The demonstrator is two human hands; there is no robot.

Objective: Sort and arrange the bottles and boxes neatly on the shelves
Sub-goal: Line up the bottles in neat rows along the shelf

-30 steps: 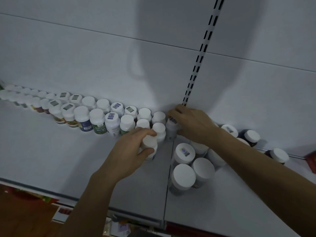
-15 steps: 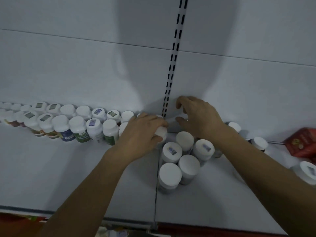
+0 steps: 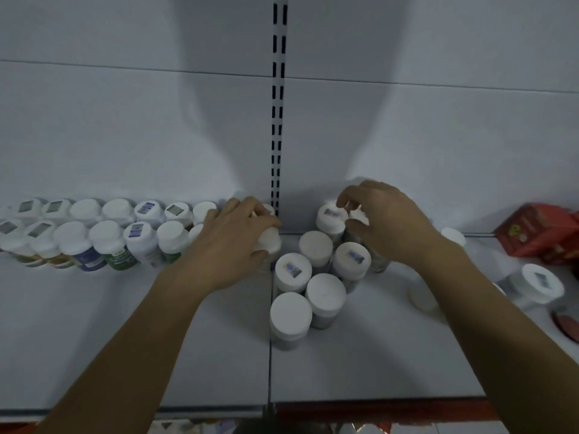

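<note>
- A double row of bottles (image 3: 106, 236) with white caps lines the far edge of the shelf (image 3: 94, 339) at left. Their labels are green, blue and orange, and the leftmost ones are cut off by the frame.
- The left hand (image 3: 232, 242) curls over the end bottle (image 3: 269, 242) at the row's right end, beside the slotted upright (image 3: 277, 120); its label is hidden.
- A loose cluster (image 3: 316, 277) of capped bottles stands just right of the shelf seam, with bare shelf nearer.
- The right hand (image 3: 388, 223) pinches the cap of the back bottle (image 3: 358, 216); its body is hidden.
- A red box (image 3: 542, 233) is cut off far right.
</note>
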